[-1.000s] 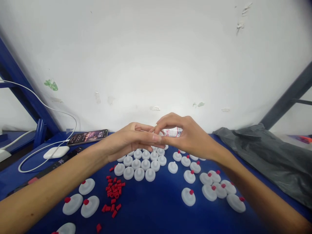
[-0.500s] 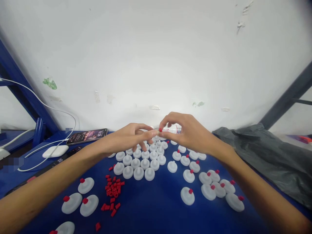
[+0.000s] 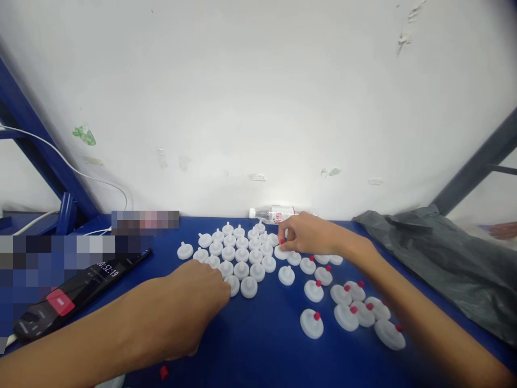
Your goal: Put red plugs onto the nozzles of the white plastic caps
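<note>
Bottle (image 3: 270, 214) lying beside white wall (image 3: 258, 108)

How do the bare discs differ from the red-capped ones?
Tip: the bare discs show white nozzles; the red-capped discs wear red caps.
Layout: most bare discs are packed together mid-view; the red-capped discs spread more loosely to the right.
Shared: both are round and white.

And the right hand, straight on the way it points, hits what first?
The right hand would probably meet the white disc at the right edge of the cluster; height unclear.
</note>
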The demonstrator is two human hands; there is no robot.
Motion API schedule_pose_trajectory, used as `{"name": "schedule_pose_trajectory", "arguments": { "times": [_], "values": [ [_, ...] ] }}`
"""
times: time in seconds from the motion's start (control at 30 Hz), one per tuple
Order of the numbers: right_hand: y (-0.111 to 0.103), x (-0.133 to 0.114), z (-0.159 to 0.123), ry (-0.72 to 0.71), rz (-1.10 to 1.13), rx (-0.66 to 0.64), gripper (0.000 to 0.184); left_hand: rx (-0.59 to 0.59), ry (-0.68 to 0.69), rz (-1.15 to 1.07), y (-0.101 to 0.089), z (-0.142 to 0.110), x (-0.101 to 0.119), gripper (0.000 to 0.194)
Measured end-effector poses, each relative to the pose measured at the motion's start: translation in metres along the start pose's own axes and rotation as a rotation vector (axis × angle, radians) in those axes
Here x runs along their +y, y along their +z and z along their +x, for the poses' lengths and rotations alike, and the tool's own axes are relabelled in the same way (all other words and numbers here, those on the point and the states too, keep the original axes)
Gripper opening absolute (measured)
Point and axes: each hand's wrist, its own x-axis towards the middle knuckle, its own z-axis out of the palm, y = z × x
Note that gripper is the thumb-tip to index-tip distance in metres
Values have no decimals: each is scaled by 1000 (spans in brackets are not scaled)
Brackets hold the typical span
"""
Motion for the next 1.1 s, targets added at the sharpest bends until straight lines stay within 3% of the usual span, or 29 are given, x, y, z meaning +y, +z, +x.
{"name": "schedule_pose_trajectory", "arguments": {
  "times": [0.17,0.43,0.57,0.8,0.93,1.0,1.1],
  "values": [
    [0,-1,-1,-3,1,-30,20,-282,24,242,-8,15,13,29],
    [11,8,12,17,-97,201,22,-466,12,262,-12,20,19,35],
    [16,12,18,-21,-118,217,12,-375,11,284,-12,17,18,15],
    [9,11,13,3,-138,222,13,-190,24,165,-16,13,10,20],
    [-9,5,1,35,-125,251,20,-100,78,122,-24,15,6,20],
    [-19,1,-9,27,-79,176,17,-75,61,65,-28,18,2,23],
    [-25,-3,-19,-6,11,-72,17,-4,58,-22,-33,26,-8,23]
  ]
}}
